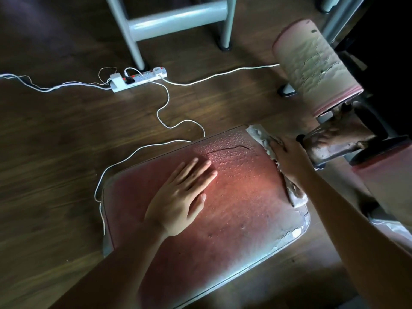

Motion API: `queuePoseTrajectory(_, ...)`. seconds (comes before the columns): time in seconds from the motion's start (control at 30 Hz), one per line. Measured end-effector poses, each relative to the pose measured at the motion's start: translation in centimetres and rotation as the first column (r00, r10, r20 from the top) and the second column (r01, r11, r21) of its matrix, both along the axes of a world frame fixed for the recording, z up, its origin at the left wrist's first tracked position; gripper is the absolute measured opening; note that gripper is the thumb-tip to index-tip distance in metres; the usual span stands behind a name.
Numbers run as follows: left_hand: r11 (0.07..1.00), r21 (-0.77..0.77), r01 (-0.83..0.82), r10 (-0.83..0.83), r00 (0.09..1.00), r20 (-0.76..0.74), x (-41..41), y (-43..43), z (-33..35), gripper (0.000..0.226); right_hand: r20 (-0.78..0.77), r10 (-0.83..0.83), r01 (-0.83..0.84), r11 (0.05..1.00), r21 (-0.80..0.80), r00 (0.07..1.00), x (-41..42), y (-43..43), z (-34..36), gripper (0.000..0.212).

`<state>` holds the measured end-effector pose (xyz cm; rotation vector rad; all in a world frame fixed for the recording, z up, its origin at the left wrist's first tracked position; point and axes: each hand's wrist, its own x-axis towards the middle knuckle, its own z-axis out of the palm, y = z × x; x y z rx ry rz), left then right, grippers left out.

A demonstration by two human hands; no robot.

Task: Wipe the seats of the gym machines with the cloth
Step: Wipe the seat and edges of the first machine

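Pressed flat under the right grip (pixel 289 157), the pale crumpled cloth (pixel 297 195) runs along the right edge of the worn red padded seat (pixel 234 219), with droplet-covered vinyl lying leftward toward the left grip (pixel 178 197), which is spread flat and empty.

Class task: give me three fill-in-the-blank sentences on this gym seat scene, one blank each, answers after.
1. The left hand lies flat on the worn red padded seat, holding ____.
2. The right hand presses the crumpled whitish cloth on the seat's ____ edge.
3. On the dark wooden floor beyond the seat lies a ____ power strip.
Missing words: nothing; right; white.
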<state>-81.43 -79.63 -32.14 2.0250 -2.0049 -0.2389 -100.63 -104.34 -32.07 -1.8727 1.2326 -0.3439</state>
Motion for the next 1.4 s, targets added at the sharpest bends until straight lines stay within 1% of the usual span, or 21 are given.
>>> queuePoseTrajectory(0.1, 1.0, -0.009, 0.007, -0.007, 1.0, -0.005, 0.2, 0.1, -0.1, 0.055, -0.01, 0.02, -0.02, 0.999, -0.036, 1.0, 2.0, -0.7, 0.3, 0.024)
queuePoseTrajectory(0.17, 1.0, -0.025, 0.011, -0.012, 1.0, -0.014, 0.2, 0.0, -0.3, 0.055, -0.052, 0.018, -0.023, 0.997, -0.079, 0.998, 2.0, -0.4, 0.5, 0.027)
queuePoseTrajectory(0.27, 0.999, -0.045, -0.001, -0.001, 0.999, -0.044, 0.2, 0.1, -0.3, 0.055, -0.052, 0.002, -0.009, 0.991, -0.133, 0.999, 1.2, 1.9, 1.8, 0.036)
queuePoseTrajectory(0.33, 0.997, -0.076, -0.018, 0.011, 0.996, -0.092, 0.2, 0.1, -0.3, 0.055, -0.096, 0.009, -0.031, 0.973, -0.229, 0.995, 0.6, 3.4, 2.2, 0.04)
queuePoseTrajectory(0.4, 0.993, -0.104, -0.054, 0.037, 0.986, -0.16, 0.3, 0.4, -0.1, 0.054, -0.158, 0.049, -0.104, 0.926, -0.362, 0.986, -0.3, 4.9, 2.2, 0.04)
queuePoseTrajectory(0.47, 0.988, -0.119, -0.103, 0.078, 0.977, -0.197, 0.8, 1.0, 0.2, 0.051, -0.209, 0.133, -0.222, 0.843, -0.49, 0.969, -1.3, 6.7, 2.0, 0.039)
queuePoseTrajectory(0.53, 0.981, -0.134, -0.139, 0.118, 0.982, -0.15, 2.3, 1.6, 0.5, 0.049, -0.262, 0.253, -0.362, 0.704, -0.611, 0.932, -2.1, 7.8, 1.7, 0.038)
queuePoseTrajectory(0.57, 0.98, -0.134, -0.145, 0.131, 0.985, -0.11, 3.2, 2.0, 0.6, 0.048, -0.288, 0.337, -0.442, 0.63, -0.638, 0.896, -2.4, 7.8, 1.9, 0.039)
queuePoseTrajectory(0.63, 0.986, -0.109, -0.129, 0.126, 0.992, -0.028, 5.1, 3.2, 0.6, 0.051, -0.388, 0.493, -0.617, 0.49, -0.616, 0.779, -2.8, 7.0, 2.5, 0.043)
queuePoseTrajectory(0.7, 0.993, -0.057, -0.1, 0.102, 0.994, 0.036, 6.3, 4.1, 0.4, 0.056, -0.568, 0.532, -0.774, 0.361, -0.519, 0.629, -3.4, 5.5, 2.9, 0.049)
queuePoseTrajectory(0.73, 0.994, -0.041, -0.098, 0.1, 0.994, 0.049, 6.5, 4.4, 0.3, 0.057, -0.643, 0.517, -0.825, 0.331, -0.458, 0.564, -3.7, 4.9, 2.7, 0.052)
queuePoseTrajectory(0.77, 0.993, -0.048, -0.107, 0.109, 0.993, 0.042, 6.5, 4.6, 0.3, 0.057, -0.677, 0.505, -0.844, 0.336, -0.418, 0.535, -3.7, 4.5, 2.5, 0.053)
queuePoseTrajectory(0.8, 0.989, -0.076, -0.127, 0.129, 0.991, 0.018, 6.5, 4.6, 0.3, 0.056, -0.673, 0.493, -0.833, 0.364, -0.416, 0.551, -3.5, 4.4, 2.1, 0.053)
queuePoseTrajectory(0.87, 0.972, -0.163, -0.171, 0.169, 0.985, -0.026, 6.4, 4.6, 0.6, 0.051, -0.635, 0.429, -0.759, 0.465, -0.455, 0.643, -2.0, 4.9, 1.3, 0.055)
queuePoseTrajectory(0.93, 0.955, -0.234, -0.181, 0.181, 0.983, -0.022, 6.4, 4.7, 0.9, 0.045, -0.59, 0.265, -0.605, 0.613, -0.508, 0.763, 0.6, 6.0, 0.7, 0.054)
queuePoseTrajectory(1.0, 0.944, -0.266, -0.193, 0.194, 0.981, -0.025, 6.6, 4.7, 1.0, 0.042, -0.529, 0.067, -0.397, 0.742, -0.54, 0.846, 3.7, 7.3, 0.4, 0.055)
queuePoseTrajectory(1.07, 0.934, -0.284, -0.216, 0.216, 0.976, -0.031, 6.6, 4.7, 0.9, 0.041, -0.478, -0.054, -0.25, 0.798, -0.548, 0.877, 6.6, 8.5, 0.4, 0.056)
queuePoseTrajectory(1.13, 0.924, -0.3, -0.238, 0.234, 0.971, -0.052, 6.6, 4.7, 0.7, 0.037, -0.461, -0.047, -0.247, 0.793, -0.557, 0.886, 8.4, 10.1, 0.4, 0.054)
queuePoseTrajectory(1.23, 0.901, -0.32, -0.292, 0.276, 0.956, -0.097, 6.7, 4.8, 0.5, 0.033, -0.481, 0.132, -0.426, 0.695, -0.579, 0.867, 8.6, 13.1, 0.0, 0.051)
queuePoseTrajectory(1.33, 0.911, -0.303, -0.279, 0.267, 0.96, -0.084, 7.1, 5.2, 0.2, 0.039, -0.542, 0.355, -0.637, 0.561, -0.528, 0.762, 6.5, 13.4, 0.2, 0.054)
queuePoseTrajectory(1.4, 0.931, -0.275, -0.24, 0.23, 0.971, -0.068, 7.4, 5.4, -0.1, 0.043, -0.607, 0.408, -0.726, 0.473, -0.499, 0.682, 5.2, 11.0, 0.6, 0.056)
